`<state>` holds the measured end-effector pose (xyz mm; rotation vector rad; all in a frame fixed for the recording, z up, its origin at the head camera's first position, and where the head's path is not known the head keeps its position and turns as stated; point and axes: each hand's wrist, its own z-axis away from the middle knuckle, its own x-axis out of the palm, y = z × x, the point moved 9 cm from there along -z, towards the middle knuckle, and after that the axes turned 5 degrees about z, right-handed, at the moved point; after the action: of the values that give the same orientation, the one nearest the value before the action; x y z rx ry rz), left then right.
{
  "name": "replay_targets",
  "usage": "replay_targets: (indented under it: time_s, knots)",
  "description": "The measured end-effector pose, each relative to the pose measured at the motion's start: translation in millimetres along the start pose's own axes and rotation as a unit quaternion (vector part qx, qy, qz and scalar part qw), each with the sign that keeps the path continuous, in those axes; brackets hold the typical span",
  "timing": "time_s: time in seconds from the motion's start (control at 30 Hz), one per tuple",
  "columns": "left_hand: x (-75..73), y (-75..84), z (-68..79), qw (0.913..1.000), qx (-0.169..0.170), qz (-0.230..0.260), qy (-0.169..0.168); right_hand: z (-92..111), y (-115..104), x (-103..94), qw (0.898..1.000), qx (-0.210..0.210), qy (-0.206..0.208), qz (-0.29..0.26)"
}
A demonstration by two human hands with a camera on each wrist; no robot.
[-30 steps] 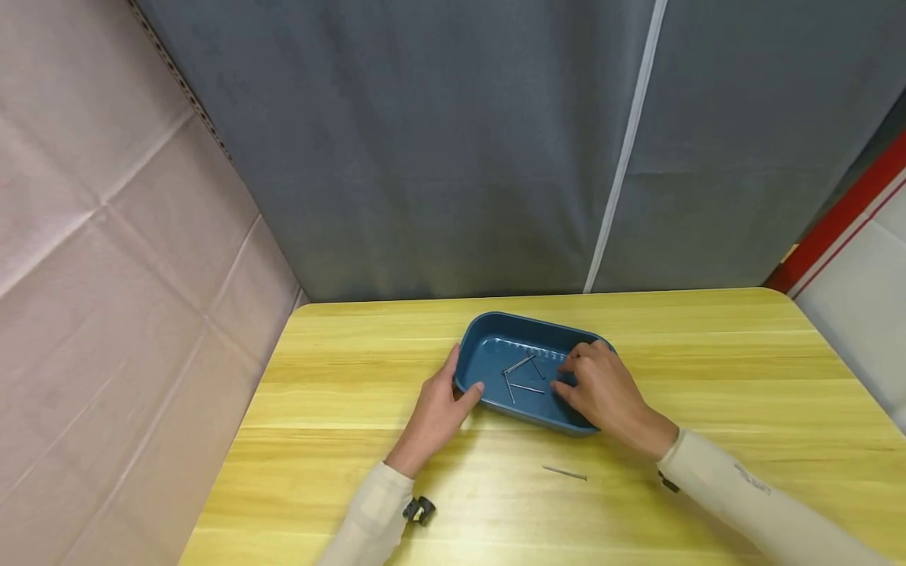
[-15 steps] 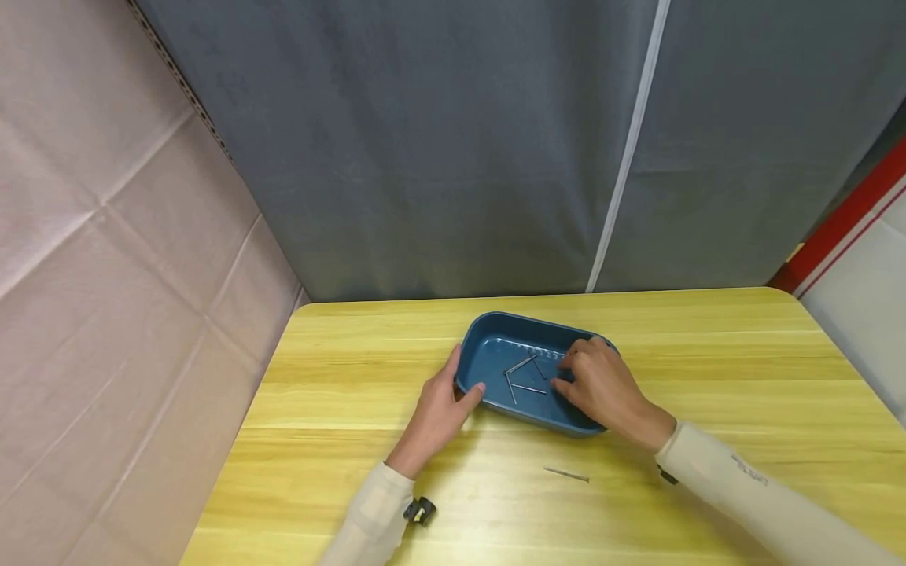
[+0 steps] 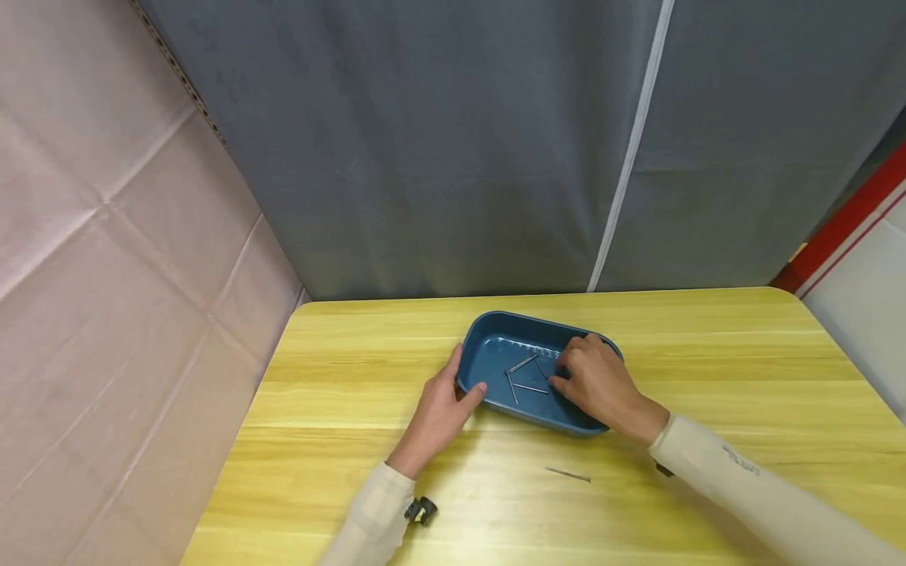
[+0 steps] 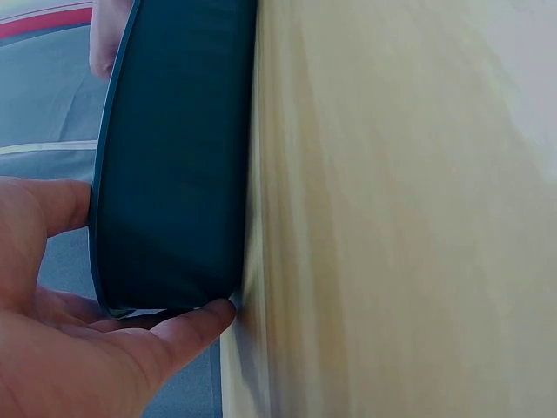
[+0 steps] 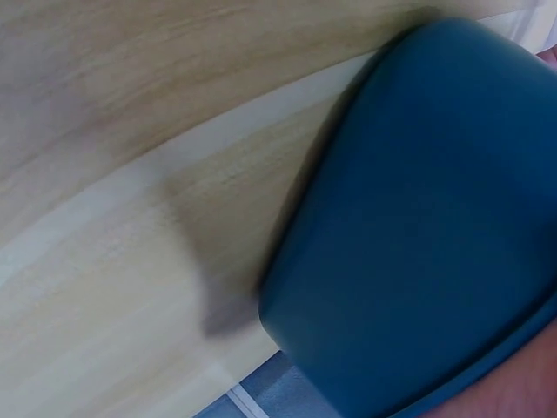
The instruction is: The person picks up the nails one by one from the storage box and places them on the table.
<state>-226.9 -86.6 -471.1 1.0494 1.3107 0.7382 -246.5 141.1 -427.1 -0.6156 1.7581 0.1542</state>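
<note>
A dark blue rectangular tray [image 3: 495,324] stands on the wooden table with several metal nails [image 3: 524,363] lying crosswise in it. My left hand [image 3: 437,409] holds its left end, thumb over the near rim and fingers along the outer wall; the left wrist view shows the fingers [image 4: 196,333] against the tray's end. Over the right end, my right hand [image 3: 602,385] reaches into the tray with bent fingers. Whether it pinches anything is hidden. In the right wrist view the tray's outer wall [image 5: 418,200] fills most of the right side.
A single nail [image 3: 568,475] lies on the table [image 3: 340,440] in front of the tray. Behind the table hangs a grey curtain [image 3: 439,157], and a pale cloth wall [image 3: 127,314] stands at the left.
My right hand shifts very slightly left inside the tray. The left hand keeps its hold, and the nails stay as they were.
</note>
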Motion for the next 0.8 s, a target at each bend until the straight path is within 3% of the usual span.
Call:
replay_targets:
  time_s: [0.8]
  knots:
    - [2.1, -1.0, -0.2, 1.0, -0.005, -0.005, -0.005, -9.4, -3.7, 10.0, 0.998, -0.024, -0.021, 0.05]
